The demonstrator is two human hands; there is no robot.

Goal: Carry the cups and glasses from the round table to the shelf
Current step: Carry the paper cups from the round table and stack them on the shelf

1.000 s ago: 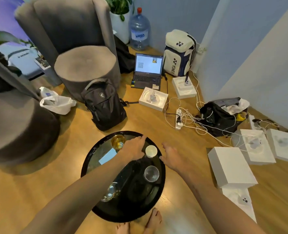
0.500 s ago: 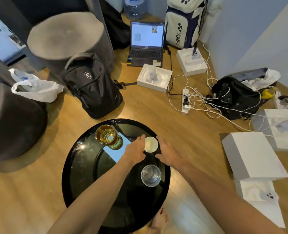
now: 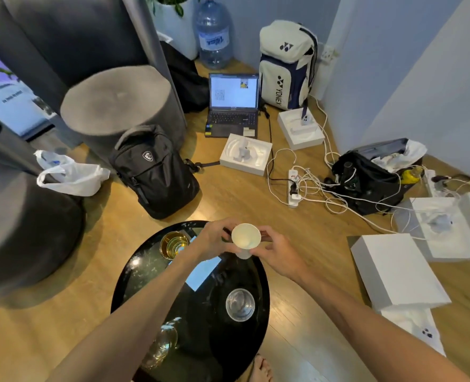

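White cup (image 3: pixel 246 236), raised above the round table (image 3: pixel 134 274). We grip it from both sides, left hand (image 3: pixel 210 241) and right hand (image 3: pixel 279 250), fingers curled around it.

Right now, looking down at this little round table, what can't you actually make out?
- Shelf: none appears in the head view.
- Clear glass at the black round table's near edge: partly hidden by the left forearm.
- Small white paper cup, held between left hand and right hand: its base is hidden by the fingers.
- Amber glass: whether it holds liquid is unclear.

Left forearm hides part of the clear glass (image 3: pixel 164 341) on round table (image 3: pixel 134 282)
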